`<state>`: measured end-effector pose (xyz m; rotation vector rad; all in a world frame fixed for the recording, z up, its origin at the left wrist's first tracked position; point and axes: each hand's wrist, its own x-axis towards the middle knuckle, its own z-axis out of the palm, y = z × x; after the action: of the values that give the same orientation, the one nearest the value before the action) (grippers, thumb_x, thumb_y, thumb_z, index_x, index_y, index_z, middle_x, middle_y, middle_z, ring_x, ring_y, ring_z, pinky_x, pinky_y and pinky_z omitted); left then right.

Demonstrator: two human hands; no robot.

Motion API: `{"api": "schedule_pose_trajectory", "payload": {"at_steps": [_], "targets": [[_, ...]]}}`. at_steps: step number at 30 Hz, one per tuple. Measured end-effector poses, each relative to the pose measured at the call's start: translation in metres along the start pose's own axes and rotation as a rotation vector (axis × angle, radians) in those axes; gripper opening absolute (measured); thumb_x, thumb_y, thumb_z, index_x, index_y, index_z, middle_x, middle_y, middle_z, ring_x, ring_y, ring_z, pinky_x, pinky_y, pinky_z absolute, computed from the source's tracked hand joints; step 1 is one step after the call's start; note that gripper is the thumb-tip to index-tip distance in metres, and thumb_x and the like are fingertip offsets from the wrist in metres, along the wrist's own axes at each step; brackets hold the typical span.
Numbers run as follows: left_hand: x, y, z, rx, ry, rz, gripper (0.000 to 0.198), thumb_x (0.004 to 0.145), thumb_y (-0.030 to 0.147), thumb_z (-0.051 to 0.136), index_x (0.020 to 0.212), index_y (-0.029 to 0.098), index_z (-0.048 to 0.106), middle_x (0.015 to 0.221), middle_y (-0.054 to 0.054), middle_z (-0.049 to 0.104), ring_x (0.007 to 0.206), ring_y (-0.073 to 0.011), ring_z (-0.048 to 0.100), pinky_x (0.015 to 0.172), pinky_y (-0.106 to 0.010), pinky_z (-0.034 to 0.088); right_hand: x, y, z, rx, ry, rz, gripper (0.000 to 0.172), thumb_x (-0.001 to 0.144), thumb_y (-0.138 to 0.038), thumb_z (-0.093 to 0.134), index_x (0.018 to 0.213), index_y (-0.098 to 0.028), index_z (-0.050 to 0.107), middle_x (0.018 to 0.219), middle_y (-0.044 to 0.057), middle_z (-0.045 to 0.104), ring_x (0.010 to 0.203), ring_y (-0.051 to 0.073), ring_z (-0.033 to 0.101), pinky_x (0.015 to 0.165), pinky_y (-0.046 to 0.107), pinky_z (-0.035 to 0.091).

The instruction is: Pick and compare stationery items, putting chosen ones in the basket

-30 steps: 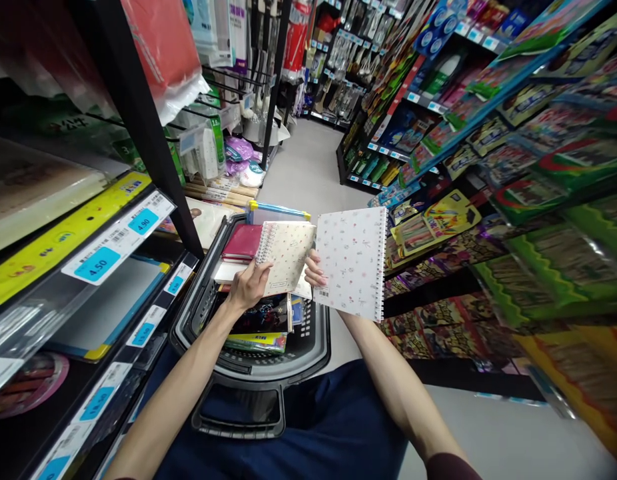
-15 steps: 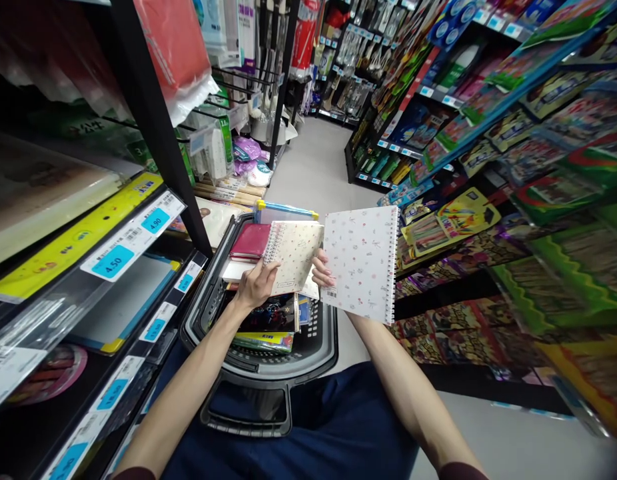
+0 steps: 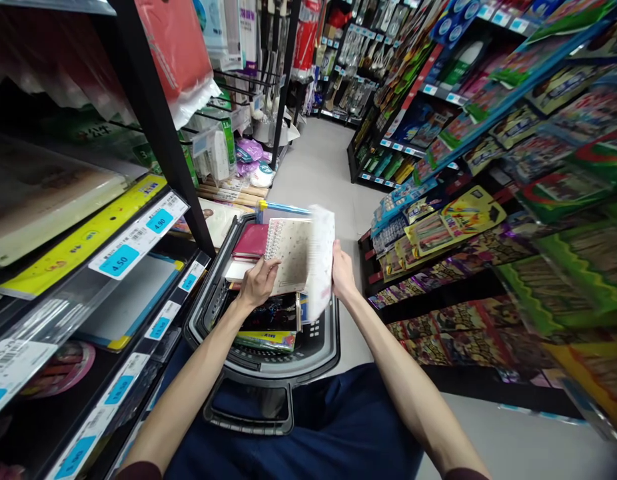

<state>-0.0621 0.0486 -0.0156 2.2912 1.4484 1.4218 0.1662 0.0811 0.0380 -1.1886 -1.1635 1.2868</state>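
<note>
Cream spiral notebook [image 3: 290,257] pinched in our left hand [image 3: 258,283]; our right hand [image 3: 342,272] grips the white notebook [image 3: 321,267] edge-on above the part-filled basket [image 3: 268,368], neither released yet.

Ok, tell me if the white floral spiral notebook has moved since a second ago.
Yes. The white floral spiral notebook has swung left, from beyond the right rim of the grey plastic basket to over it, beside the cream spiral notebook.
</note>
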Motion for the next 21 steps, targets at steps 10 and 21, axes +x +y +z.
{"api": "schedule_pose_trajectory", "payload": {"at_steps": [10, 21], "targets": [[-0.003, 0.002, -0.003, -0.106, -0.017, -0.067, 0.034, 0.101, 0.034, 0.028, 0.113, 0.016, 0.054, 0.100, -0.009, 0.063, 0.085, -0.0182, 0.062, 0.073, -0.030, 0.051, -0.011, 0.021, 0.018, -0.229, 0.325, -0.157, 0.053, 0.089, -0.067, 0.044, 0.082, -0.016, 0.057, 0.079, 0.002, 0.060, 0.071, 0.016, 0.050, 0.063, 0.026, 0.039], [-0.019, 0.003, 0.002, -0.115, 0.009, 0.019, 0.028, 0.085, 0.039, 0.053, 0.103, 0.018, 0.053, 0.088, -0.007, 0.061, 0.076, -0.0204, 0.062, 0.070, -0.036, 0.056, -0.010, 0.048, 0.029, -0.036, 0.199, 0.077, 0.066, 0.067, -0.075, 0.062, 0.104, -0.020, 0.057, 0.095, 0.007, 0.068, 0.085, 0.026, 0.066, 0.072, 0.036, 0.057]]}}
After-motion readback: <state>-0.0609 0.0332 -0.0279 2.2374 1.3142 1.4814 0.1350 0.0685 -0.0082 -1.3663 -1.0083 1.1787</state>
